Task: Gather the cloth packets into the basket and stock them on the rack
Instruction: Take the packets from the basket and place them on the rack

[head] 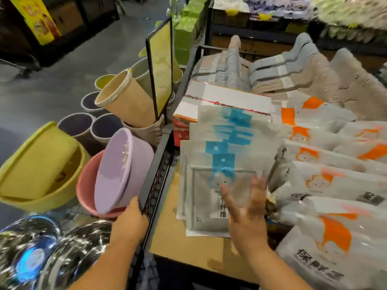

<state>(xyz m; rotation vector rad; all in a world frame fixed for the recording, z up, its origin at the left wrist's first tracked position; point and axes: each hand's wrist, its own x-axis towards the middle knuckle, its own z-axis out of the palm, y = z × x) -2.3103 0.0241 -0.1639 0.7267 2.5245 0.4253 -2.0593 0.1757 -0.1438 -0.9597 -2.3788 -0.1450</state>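
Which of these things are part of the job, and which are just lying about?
In the job: blue packets; rack; right hand, open over the packets; left hand, gripping the rack.

Lying about: orange packets; lilac basin; yellow tub; hangers.

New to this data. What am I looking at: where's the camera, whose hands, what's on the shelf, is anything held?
There is no machine here. A person works with bare hands, and the single picture comes from a wide-angle camera on their head, looking down. The left hand grips the black mesh side of the metal rack. The right hand is open, fingers spread over a stack of grey cloth packets with blue print; blur hides whether it touches them. The stack lies on a brown cardboard sheet. To its right lie white plastic packets with orange print. Left of the rack a lilac plastic basin leans inside a pink plastic basin.
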